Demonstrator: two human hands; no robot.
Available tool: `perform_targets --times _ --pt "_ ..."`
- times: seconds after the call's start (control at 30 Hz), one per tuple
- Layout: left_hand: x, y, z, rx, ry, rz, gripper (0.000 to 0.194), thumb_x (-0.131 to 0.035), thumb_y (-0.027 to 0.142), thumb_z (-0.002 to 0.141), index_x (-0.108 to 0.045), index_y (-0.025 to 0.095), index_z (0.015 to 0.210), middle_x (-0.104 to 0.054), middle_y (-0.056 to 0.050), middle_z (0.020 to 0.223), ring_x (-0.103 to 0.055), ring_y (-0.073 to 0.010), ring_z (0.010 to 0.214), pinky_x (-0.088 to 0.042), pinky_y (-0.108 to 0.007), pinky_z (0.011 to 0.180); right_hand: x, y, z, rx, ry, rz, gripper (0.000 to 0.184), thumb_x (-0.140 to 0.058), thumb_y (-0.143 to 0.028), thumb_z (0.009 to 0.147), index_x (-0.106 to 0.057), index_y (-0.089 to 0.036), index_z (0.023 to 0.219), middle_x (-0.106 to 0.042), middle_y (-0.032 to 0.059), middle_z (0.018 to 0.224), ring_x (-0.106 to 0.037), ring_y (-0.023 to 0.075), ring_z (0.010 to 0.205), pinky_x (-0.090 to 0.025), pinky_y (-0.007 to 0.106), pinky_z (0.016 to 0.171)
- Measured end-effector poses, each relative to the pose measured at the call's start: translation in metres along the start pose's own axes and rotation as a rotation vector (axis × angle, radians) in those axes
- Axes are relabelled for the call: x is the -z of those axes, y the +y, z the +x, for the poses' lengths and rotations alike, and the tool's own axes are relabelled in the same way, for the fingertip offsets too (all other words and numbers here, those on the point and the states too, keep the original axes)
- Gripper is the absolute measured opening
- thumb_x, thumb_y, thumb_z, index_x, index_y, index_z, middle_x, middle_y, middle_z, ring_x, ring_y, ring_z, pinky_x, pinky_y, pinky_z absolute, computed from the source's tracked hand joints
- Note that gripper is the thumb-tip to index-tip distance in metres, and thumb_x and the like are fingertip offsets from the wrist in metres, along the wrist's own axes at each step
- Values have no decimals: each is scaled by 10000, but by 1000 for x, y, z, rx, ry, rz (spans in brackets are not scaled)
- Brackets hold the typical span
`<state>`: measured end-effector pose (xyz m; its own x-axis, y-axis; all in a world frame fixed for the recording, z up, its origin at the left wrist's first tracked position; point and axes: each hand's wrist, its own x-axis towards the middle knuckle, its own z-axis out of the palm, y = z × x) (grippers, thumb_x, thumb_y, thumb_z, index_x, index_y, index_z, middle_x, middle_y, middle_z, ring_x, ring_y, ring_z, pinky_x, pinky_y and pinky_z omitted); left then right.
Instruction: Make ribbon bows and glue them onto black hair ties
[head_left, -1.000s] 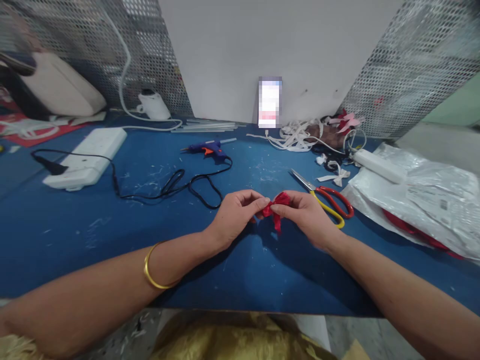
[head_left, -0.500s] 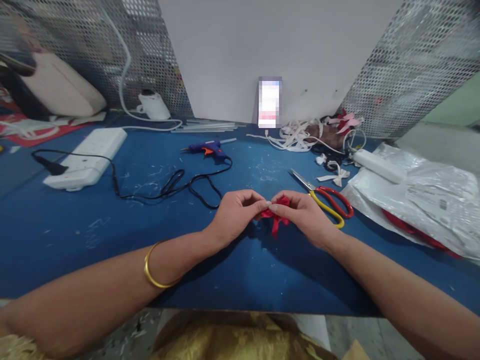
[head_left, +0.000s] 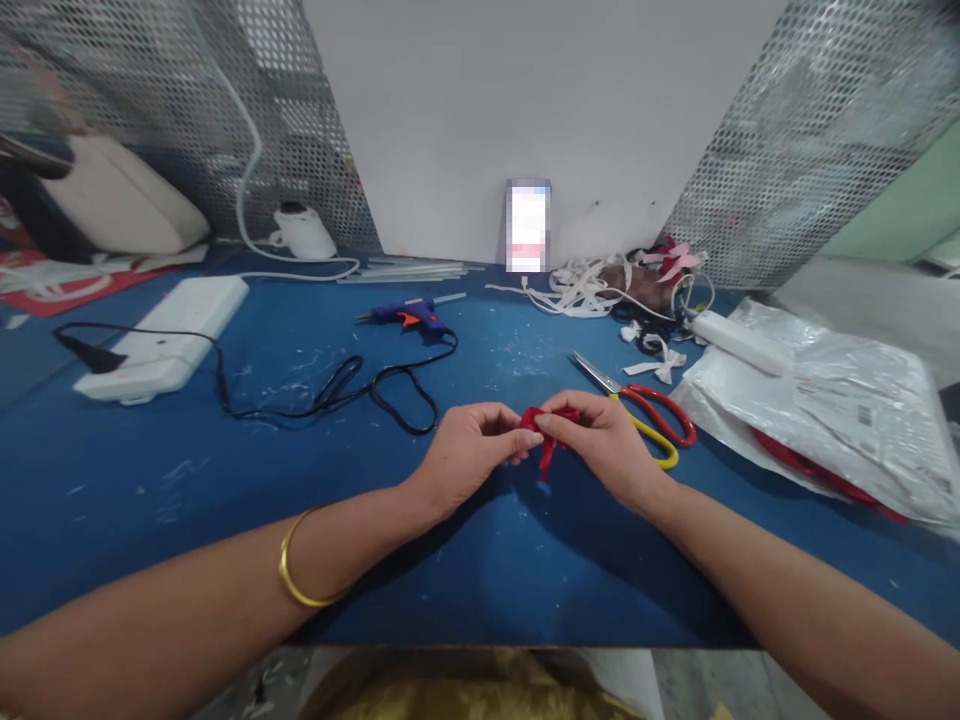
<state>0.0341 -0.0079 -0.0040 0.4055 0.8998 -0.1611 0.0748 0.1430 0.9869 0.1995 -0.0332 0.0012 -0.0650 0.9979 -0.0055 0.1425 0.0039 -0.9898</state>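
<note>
A small red ribbon bow [head_left: 551, 430] is held just above the blue table, a short tail hanging down from it. My left hand [head_left: 476, 450] pinches its left side between thumb and fingers. On the other side, my right hand [head_left: 600, 435] is closed on the bow, the thumb pressed against its front. Both hands' fingers cover part of the ribbon. Beside my right hand lie scissors [head_left: 619, 392] with one red and one yellow handle, blades pointing away to the left.
A blue glue gun [head_left: 411, 314] lies farther back, its black cord looping toward a white power strip [head_left: 184, 325]. Glue sticks [head_left: 412, 270] and a propped phone [head_left: 528, 228] are at the back. Tangled white ribbon [head_left: 585, 285] and a plastic bag [head_left: 855, 400] occupy the right.
The whole view has shifted slightly, with the table lower in the picture. The bow has turned a little between my fingers, and my left thumb sits lower on it.
</note>
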Motion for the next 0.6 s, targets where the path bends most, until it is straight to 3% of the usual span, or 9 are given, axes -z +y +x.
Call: perform_targets --times 0.27,0.47,0.6 --pt "-2 -1 -2 21 -26 -69 189 -726 255 666 -575 143 641 -573 35 558 -494 -80 531 -391 -213 550 -1 0 0 1 37 134 168 -668 -326 751 -656 -167 700 -564 -16 602 -484 100 572 -386 235 561" --pt "-2 0 -2 11 -44 -41 177 -707 239 666 -562 151 614 -568 34 541 -489 -86 517 -372 -218 535 -2 -1 0 16 9 -39 174 -674 -346 745 -667 -173 732 -582 -17 581 -465 95 513 -371 231 498" --pt "-2 -1 -2 -21 -60 -21 207 -708 268 676 -559 150 595 -564 28 536 -475 -86 515 -363 -223 539 -2 0 -1 -6 58 4 229 -670 -384 746 -641 -165 690 -537 -28 537 -427 87 484 -334 226 463"
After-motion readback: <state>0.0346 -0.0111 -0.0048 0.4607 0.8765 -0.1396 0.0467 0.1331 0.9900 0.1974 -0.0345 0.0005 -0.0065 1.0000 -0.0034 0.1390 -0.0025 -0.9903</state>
